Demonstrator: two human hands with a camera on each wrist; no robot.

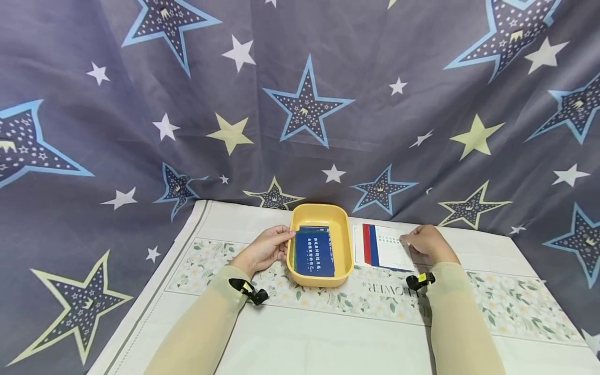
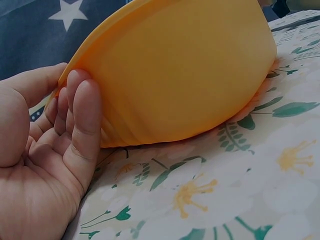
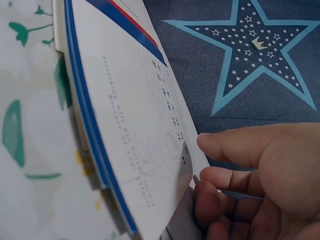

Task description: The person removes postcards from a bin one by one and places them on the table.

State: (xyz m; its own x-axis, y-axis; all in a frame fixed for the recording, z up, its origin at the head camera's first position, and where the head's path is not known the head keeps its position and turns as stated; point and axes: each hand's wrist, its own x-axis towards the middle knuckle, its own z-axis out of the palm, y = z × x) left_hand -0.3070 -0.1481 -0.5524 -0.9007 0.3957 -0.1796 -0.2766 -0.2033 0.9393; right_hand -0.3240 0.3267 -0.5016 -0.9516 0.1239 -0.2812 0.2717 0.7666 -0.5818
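A yellow plastic tub (image 1: 348, 250) stands on the table, holding dark blue cards (image 1: 313, 255) with white writing. My left hand (image 1: 268, 247) grips the tub's left side. In the left wrist view, the thumb lies over the rim and the fingers (image 2: 86, 115) press against the outer wall. To the tub's right lies a fanned stack of cards, with a white printed card (image 1: 392, 247) on top and red and blue edges showing. My right hand (image 1: 430, 244) is at the stack's right edge. Its thumb and forefinger (image 3: 220, 176) stand slightly apart beside the white card.
A white tablecloth (image 1: 328, 333) with a floral band covers the table. Directly behind the tub and cards hangs a grey curtain (image 1: 262, 172) with stars. Small black cameras are strapped at both wrists, over beige sleeves (image 1: 201, 323).
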